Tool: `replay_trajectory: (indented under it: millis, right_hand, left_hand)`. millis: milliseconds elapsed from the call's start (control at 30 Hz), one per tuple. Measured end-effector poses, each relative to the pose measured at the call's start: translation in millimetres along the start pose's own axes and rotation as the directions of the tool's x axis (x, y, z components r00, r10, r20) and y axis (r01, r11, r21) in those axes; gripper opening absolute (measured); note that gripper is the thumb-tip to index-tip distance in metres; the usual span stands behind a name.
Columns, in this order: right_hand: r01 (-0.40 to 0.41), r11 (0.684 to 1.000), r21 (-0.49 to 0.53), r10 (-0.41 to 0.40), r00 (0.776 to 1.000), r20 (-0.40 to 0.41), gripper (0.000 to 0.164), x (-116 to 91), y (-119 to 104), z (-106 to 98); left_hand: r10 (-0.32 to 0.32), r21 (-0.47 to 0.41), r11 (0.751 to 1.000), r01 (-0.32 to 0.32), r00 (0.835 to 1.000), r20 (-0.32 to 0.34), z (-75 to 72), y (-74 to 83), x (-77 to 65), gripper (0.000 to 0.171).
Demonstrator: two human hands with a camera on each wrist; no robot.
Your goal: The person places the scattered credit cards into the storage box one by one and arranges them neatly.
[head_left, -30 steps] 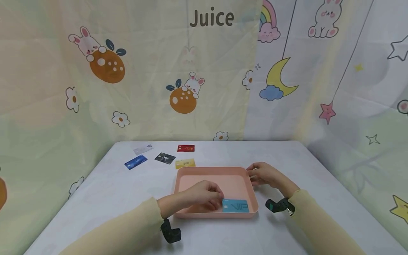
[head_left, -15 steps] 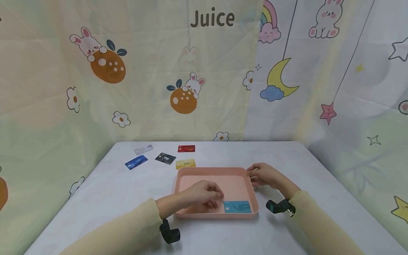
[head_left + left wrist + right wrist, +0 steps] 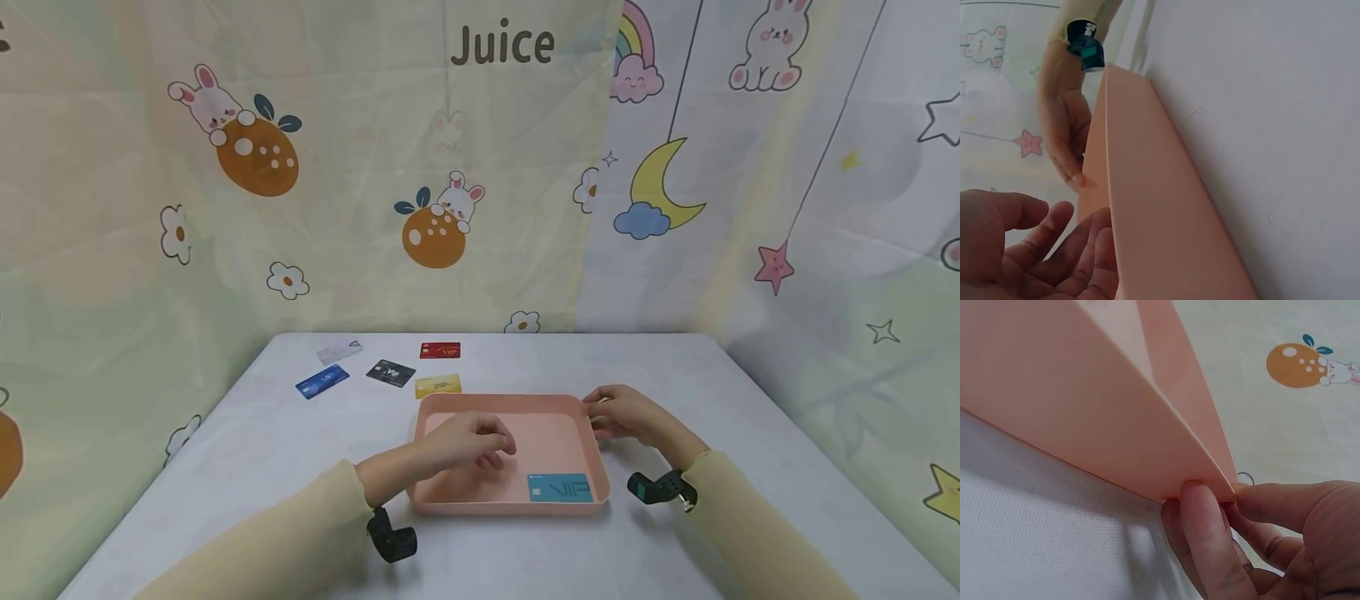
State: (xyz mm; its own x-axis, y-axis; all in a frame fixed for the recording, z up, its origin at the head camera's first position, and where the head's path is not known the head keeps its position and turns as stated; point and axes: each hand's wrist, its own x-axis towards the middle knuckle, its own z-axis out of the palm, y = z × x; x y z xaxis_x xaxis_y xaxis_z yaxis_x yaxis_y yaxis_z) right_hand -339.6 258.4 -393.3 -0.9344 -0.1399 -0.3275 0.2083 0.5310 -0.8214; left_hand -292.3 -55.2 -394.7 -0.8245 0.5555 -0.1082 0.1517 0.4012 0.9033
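Note:
A pink rectangular tray (image 3: pixel 551 442) sits on the white table, with a light-blue VIP card (image 3: pixel 560 488) lying flat in its front right corner. Over the left half of the tray hovers my left hand (image 3: pixel 471 440), its fingers loosely bent and holding nothing; the left wrist view shows those fingers inside the near wall. My right hand (image 3: pixel 628 412) is at the tray's back right corner. In the right wrist view its fingertips (image 3: pixel 1200 503) press the outer side wall while the thumb touches the corner edge, so the corner is held between them.
Behind the tray lie several cards: a yellow card (image 3: pixel 438 385) close to its back left corner, a red card (image 3: pixel 440 350), a black card (image 3: pixel 391 372), a dark-blue card (image 3: pixel 322 382) and a pale silver card (image 3: pixel 339 352). A printed cloth (image 3: pixel 360 208) hangs behind the table.
The light-blue card has shifted slightly right and lies flat in the corner, away from my left fingers. My left hand has risen and moved left. The right hand stays at the corner.

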Motion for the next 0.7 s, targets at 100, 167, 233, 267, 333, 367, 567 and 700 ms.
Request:
replay_trajectory:
  millis: [100,167,233,267,333,367,567,700]
  right_hand:
    - [0.007,1.000,0.000,-0.007,1.000,0.001,0.042,-1,1,-1]
    - [0.013,1.000,-0.003,-0.013,1.000,0.002,0.042,-2,1,-1]
    - [0.015,1.000,-0.003,-0.015,1.000,0.003,0.042,-2,1,-1]
    - [0.014,1.000,-0.003,-0.014,1.000,0.002,0.042,-2,0,-1]
    - [0.011,1.000,0.002,-0.011,1.000,0.001,0.042,-1,0,-1]
    - [0.012,1.000,0.004,-0.012,1.000,0.001,0.042,-1,0,-1]
    - [0.010,1.000,0.018,-0.010,1.000,-0.001,0.041,-1,1,1]
    - [0.004,1.000,0.023,-0.004,1.000,0.004,0.040,-1,1,1]
  left_hand:
    - [0.011,-0.010,1.000,-0.011,1.000,-0.005,-6.9,1.2,0.9,0.019]
    - [0.013,-0.025,1.000,-0.014,1.000,-0.014,-12.3,3.0,1.5,0.019]
    - [0.005,-0.028,1.000,-0.006,1.000,-0.029,-17.3,4.1,2.1,0.020]
    - [-0.002,-0.028,1.000,0.001,0.999,-0.041,-19.8,4.4,2.4,0.021]
    - [-0.015,-0.023,1.000,0.014,0.998,-0.062,-24.7,5.3,3.3,0.021]
    - [-0.020,-0.026,0.999,0.018,0.998,-0.068,-27.4,5.7,3.7,0.022]
    - [0.011,-0.019,1.000,-0.013,0.993,-0.119,-45.9,5.7,5.1,0.022]
    - [-0.003,0.007,1.000,0.005,0.984,-0.177,-57.8,2.7,5.4,0.021]
